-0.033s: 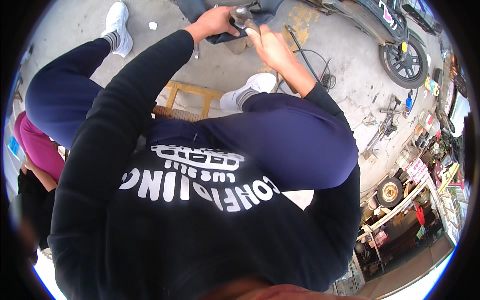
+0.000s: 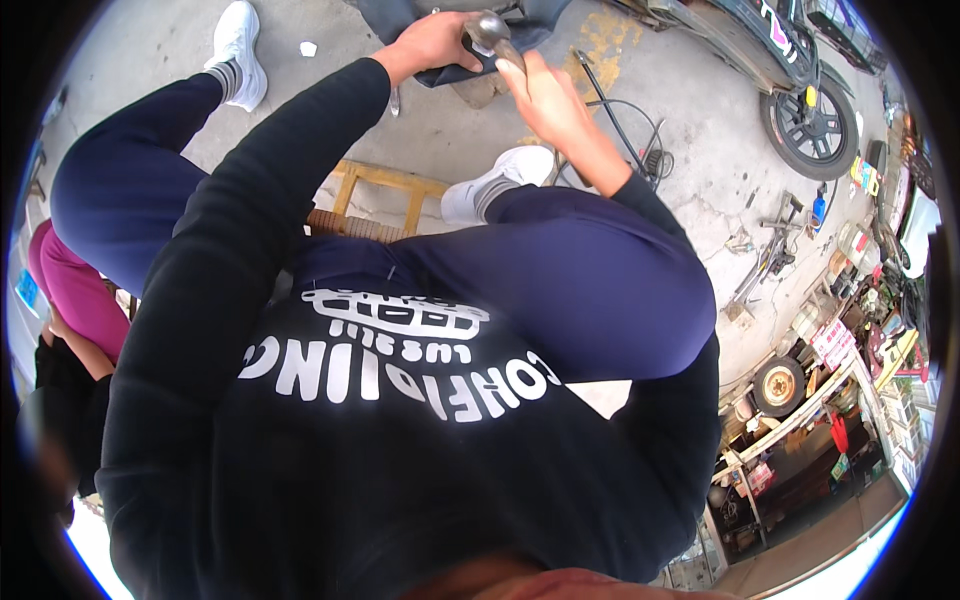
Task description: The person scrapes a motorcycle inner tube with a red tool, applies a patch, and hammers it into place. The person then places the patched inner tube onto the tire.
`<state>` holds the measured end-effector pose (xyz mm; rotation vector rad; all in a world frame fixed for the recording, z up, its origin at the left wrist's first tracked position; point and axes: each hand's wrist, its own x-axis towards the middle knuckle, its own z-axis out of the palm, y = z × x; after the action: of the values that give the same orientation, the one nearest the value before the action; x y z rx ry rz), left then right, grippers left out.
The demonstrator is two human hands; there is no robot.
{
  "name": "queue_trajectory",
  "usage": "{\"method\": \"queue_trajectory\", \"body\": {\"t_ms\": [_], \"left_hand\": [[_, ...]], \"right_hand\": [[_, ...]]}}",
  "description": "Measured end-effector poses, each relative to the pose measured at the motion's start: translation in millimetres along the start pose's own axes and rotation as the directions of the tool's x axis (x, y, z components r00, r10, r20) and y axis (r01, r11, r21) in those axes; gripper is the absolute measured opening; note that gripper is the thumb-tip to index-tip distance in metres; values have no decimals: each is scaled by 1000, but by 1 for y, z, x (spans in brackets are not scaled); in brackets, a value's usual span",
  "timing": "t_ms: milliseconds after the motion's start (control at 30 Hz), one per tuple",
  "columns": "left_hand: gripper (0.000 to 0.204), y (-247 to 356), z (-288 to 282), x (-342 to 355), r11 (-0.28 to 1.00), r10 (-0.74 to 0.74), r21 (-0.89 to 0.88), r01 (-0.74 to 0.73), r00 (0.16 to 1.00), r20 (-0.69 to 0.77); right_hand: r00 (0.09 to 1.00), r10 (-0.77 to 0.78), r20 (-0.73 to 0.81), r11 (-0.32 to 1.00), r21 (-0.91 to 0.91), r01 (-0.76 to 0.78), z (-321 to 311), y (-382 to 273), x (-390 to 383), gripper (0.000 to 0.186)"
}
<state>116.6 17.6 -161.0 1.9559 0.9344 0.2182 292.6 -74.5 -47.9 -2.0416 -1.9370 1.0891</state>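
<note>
At the top of the head view, my right hand (image 2: 553,97) is closed round the handle of a hammer (image 2: 488,30), thumb along it. The rounded metal head sits right beside the fingers of my left hand (image 2: 432,45). Those fingers are curled and the thumb is bent in; what they pinch is hidden behind the hammer head. Below both hands lies a black, sheet-like piece (image 2: 445,76), its far part cut off by the picture's edge. I cannot tell whether the hammer touches anything.
A low yellow wooden frame (image 2: 345,190) stands between my legs. Right of my hands lie a black hose (image 2: 600,95) and a pedal-like part (image 2: 657,163). A scooter wheel (image 2: 812,130), loose tools (image 2: 770,250) and a small tyre (image 2: 780,385) are further right. Another person's leg (image 2: 85,290) shows at left.
</note>
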Motion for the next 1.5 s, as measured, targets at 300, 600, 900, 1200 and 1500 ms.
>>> {"method": "queue_trajectory", "body": {"t_ms": [300, 600, 900, 1200, 1500], "left_hand": [[79, 7, 3, -3, 999, -33, 42, 34, 999, -26], [80, 12, -5, 3, 996, -51, 70, 50, 999, 12], [83, 14, -12, 2, 997, -46, 70, 45, 999, 16], [81, 11, -12, -4, 999, -5, 35, 5, 1000, 10], [82, 7, -5, -5, 999, 29, 43, -29, 999, -13]], "right_hand": [[1000, 11, -16, 1000, -11, -11, 10, 8, -9, 51], [998, 18, -66, 1000, -4, -18, 26, 18, -13, 47], [999, 21, -31, 999, 33, -20, 26, 27, -11, 50], [1000, 26, 8, 992, 120, -27, 18, 31, -6, 51], [992, 116, 46, 983, 140, -121, 8, 20, -10, 49]]}}
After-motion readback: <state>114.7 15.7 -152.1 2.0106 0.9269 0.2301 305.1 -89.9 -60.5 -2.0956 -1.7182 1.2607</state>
